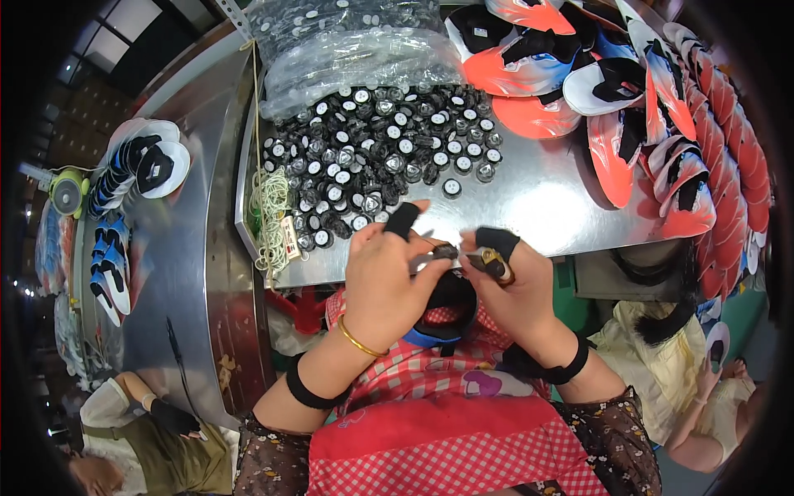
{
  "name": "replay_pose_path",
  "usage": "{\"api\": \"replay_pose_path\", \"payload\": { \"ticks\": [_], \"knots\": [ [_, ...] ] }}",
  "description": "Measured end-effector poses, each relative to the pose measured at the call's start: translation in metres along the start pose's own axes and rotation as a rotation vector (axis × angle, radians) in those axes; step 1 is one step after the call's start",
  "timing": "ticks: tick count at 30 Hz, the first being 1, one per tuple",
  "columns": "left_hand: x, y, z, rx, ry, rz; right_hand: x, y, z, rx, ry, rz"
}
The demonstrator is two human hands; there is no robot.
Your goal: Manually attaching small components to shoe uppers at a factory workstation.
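My left hand (387, 269), with a black sleeve on a finger, is closed at the table's front edge and pinches a small dark piece (445, 250). Facing it, my right hand (521, 285) is closed around a small tool (496, 266) with a brass-coloured and black handle; a short metal part points toward the dark piece. The tool's exact kind cannot be made out. Below both hands, against my red checked apron, is a black item with a blue edge (434, 335), partly hidden. Beyond them lies a heap of round black dials with white centres (397, 136).
Clear plastic bags of dials (364, 66) lie behind the heap. Tangled pale cord (269, 211) sits at the table's left edge. Coral, white and blue shoe uppers (612, 157) crowd the right. More uppers (153, 165) stand on the left table. Co-workers sit at both sides.
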State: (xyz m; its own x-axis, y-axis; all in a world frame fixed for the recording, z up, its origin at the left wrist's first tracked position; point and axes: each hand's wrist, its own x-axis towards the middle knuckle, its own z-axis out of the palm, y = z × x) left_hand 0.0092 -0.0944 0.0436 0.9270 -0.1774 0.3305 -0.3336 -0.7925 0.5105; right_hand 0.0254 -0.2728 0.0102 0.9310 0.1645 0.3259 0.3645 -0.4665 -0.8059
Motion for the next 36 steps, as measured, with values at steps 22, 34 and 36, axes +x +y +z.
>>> {"api": "replay_pose_path", "payload": {
  "ticks": [22, 34, 36],
  "knots": [
    [-0.023, -0.016, 0.029, -0.548, -0.315, -0.436, -0.002, 0.022, -0.019, 0.053, -0.184, -0.005],
    [-0.012, -0.016, 0.017, -1.356, -0.24, -0.557, -0.002, -0.002, -0.019, 0.019, -0.128, 0.007],
    [-0.012, -0.016, 0.016, -1.368, -0.264, -0.549, -0.002, -0.007, -0.018, 0.097, -0.159, 0.082]
  ]
}}
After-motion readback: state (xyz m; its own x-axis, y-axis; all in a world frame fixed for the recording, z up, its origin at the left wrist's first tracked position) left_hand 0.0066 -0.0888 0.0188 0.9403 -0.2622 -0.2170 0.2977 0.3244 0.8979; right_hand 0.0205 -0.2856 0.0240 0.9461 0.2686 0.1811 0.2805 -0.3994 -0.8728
